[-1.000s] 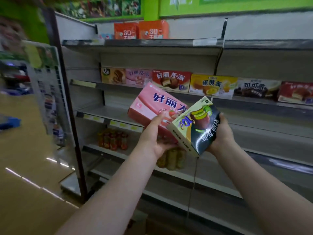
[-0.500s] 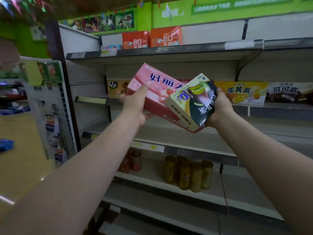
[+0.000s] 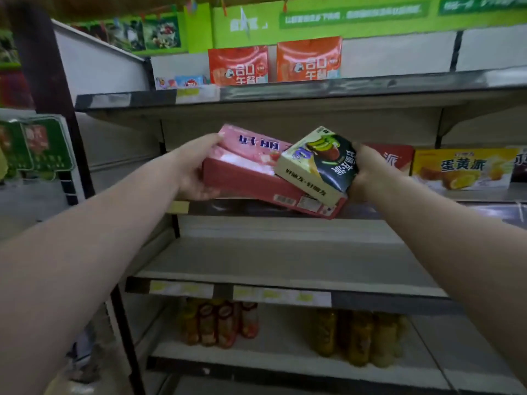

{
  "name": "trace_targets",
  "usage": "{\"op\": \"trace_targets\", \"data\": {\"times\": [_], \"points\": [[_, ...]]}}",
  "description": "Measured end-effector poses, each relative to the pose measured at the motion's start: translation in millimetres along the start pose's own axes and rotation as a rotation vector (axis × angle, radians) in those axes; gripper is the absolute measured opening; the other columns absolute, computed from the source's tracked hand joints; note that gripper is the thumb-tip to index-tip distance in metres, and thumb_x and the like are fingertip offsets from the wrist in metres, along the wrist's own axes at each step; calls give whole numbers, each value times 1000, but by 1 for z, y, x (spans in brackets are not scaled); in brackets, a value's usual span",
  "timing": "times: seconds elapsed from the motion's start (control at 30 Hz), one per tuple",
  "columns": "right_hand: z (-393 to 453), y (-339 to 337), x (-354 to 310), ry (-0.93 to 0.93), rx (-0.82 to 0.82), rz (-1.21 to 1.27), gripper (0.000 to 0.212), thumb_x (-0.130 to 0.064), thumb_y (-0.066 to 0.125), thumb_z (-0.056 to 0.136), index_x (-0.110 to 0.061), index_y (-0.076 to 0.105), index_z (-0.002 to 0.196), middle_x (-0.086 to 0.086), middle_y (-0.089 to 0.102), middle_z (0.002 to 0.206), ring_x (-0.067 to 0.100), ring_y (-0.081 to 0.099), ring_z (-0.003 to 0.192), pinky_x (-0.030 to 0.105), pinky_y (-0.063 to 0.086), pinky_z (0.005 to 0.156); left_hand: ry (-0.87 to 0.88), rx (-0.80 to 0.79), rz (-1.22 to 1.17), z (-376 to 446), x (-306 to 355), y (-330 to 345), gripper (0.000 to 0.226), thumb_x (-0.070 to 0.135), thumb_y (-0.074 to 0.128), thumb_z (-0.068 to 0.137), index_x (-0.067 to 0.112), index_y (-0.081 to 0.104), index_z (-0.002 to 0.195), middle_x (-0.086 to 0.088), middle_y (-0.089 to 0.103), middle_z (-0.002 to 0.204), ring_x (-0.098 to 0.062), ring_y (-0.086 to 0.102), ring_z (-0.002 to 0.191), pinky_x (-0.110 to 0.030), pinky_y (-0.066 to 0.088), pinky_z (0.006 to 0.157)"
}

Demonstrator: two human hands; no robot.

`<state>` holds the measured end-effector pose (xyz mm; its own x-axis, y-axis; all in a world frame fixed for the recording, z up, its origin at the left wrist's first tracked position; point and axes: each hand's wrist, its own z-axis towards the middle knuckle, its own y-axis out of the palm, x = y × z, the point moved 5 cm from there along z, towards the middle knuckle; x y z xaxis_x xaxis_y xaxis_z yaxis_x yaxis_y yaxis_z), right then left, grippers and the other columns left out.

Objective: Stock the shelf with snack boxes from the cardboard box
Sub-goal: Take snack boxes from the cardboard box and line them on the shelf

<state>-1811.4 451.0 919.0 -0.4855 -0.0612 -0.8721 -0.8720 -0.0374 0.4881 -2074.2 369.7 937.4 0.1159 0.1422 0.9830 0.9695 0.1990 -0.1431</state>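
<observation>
Left hand gripping pink box, right hand clutching dark box overlapping it; could knock together, slip, fall short of shelf just below.

a shop — metal shelving, price labels, boxed snacks
</observation>
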Motion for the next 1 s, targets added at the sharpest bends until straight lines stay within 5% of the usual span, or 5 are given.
{"op": "trace_targets", "data": {"times": [0.1,0.2,0.5,0.87,1.0], "points": [[29,5,-13,-5,57,-28,42,-39,41,100,-8,67,112,13,73,99,27,71,87,42,58,80,-43,-111,71,36,1,-6,48,68,55,81,24,67,98,-8,71,98,-24,67,89,-35,52,79],[54,15,-24,2,94,-189,42,-39,40,101,-10,65,85,11,71,65,23,68,51,34,56,44,-50,-190,32,70,5,-3,39,58,61,84,22,67,98,-8,74,90,-23,70,75,-37,55,76],[100,10,-38,-77,141,-216,39,-36,38,102,-8,60,85,12,68,56,24,65,43,36,48,30,221,-43,11,161,13,-38,33,35,75,68,15,63,92,-4,74,78,-15,70,61,-28,58,56],[100,-16,-17,-57,272,-329,35,-40,46,98,-8,58,95,12,67,55,24,66,44,37,51,35,410,-12,239,227,-11,-45,90,50,86,56,15,50,130,-5,64,124,-23,63,107,-36,51,91],[98,-16,-18,-57,272,-392,36,-33,43,99,-7,50,75,9,58,40,18,56,30,27,42,25,429,15,569,244,-10,-29,56,44,70,83,18,54,131,-4,58,134,-25,55,120,-28,41,88]]}}
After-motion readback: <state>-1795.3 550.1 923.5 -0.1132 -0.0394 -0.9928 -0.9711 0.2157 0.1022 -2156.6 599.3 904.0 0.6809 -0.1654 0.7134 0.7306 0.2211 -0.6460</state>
